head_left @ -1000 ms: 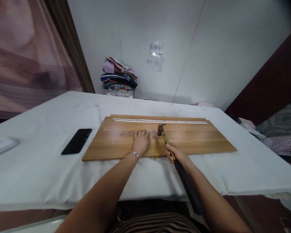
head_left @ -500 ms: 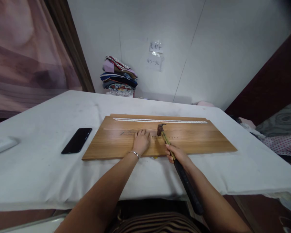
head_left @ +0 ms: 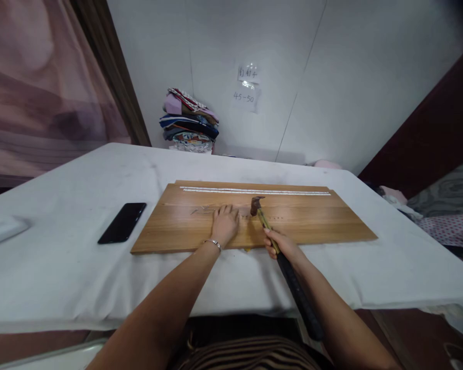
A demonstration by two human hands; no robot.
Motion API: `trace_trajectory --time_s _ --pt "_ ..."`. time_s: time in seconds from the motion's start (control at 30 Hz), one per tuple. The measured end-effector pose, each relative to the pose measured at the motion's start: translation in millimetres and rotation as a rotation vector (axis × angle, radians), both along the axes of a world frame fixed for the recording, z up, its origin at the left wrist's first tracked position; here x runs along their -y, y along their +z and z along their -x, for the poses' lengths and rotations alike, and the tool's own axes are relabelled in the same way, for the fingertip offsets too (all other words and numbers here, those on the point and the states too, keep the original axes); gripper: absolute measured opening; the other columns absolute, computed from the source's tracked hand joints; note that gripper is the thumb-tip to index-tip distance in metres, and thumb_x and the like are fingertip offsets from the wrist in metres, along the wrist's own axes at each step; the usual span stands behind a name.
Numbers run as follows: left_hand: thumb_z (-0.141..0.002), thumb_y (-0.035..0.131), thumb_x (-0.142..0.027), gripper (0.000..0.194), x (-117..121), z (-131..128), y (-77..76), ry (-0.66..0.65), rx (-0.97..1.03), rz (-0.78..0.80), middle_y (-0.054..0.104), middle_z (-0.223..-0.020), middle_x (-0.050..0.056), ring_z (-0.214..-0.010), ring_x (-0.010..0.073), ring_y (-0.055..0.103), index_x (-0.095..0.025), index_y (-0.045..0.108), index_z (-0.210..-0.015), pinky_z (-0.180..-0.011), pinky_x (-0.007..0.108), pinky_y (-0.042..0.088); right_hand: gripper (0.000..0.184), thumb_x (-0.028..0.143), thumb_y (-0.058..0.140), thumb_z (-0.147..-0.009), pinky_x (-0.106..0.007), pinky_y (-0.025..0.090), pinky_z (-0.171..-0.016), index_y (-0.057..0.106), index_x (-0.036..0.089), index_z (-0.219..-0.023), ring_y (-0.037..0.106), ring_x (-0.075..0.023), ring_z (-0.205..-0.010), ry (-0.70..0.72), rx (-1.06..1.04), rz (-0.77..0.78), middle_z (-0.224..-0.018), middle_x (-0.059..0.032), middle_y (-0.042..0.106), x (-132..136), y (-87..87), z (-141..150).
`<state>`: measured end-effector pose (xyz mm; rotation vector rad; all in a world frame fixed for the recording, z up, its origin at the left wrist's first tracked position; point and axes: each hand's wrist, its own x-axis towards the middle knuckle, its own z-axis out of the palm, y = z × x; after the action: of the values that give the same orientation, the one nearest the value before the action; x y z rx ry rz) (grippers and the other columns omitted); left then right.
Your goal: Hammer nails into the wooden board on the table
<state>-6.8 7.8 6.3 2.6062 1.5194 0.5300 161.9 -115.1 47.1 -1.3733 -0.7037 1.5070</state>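
Observation:
My right hand [head_left: 280, 245] is wrapped round a claw hammer [head_left: 267, 222], which has a rusty head, a yellow shaft and a black grip. The hammer head is over the middle of a brown wooden board [head_left: 316, 228]; whether it touches the wood I cannot tell. Left of the hammer, my left hand [head_left: 226, 224] lies palm down on the board, its fingers stretched forward. Several loose nails [head_left: 202, 209] lie just left of these fingers. A row of small dark nail heads or holes [head_left: 275, 218] runs across the board, partly hidden behind the hammer.
Two white marked strips [head_left: 254, 192] lie along the board's far side. A black phone [head_left: 122, 223] rests on the white-covered table [head_left: 73, 205], left of the board. Folded clothes [head_left: 189, 123] are stacked by the wall, where handwritten paper signs [head_left: 247, 97] hang.
Both hands and the hammer keep nearly the same place. Only a very slight shift of the whole view shows.

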Motion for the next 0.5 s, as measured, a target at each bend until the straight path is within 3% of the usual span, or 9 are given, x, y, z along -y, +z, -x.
trace_trajectory --time_s 0.5 --pt "-0.103 0.043 -0.029 0.035 -0.6 -0.1 -1.8 0.009 0.013 -0.003 0.064 -0.141 0.012 -0.131 0.0290 0.054 -0.023 0.072 -0.123 -0.113 0.048 0.037 0.051 0.052 0.082 -0.061 -0.019 0.023 -0.034 0.047 0.025 -0.087 0.037 -0.0054 -0.033 -0.011 0.002 0.011 -0.051 0.0128 0.049 0.1 3.8 3.0"
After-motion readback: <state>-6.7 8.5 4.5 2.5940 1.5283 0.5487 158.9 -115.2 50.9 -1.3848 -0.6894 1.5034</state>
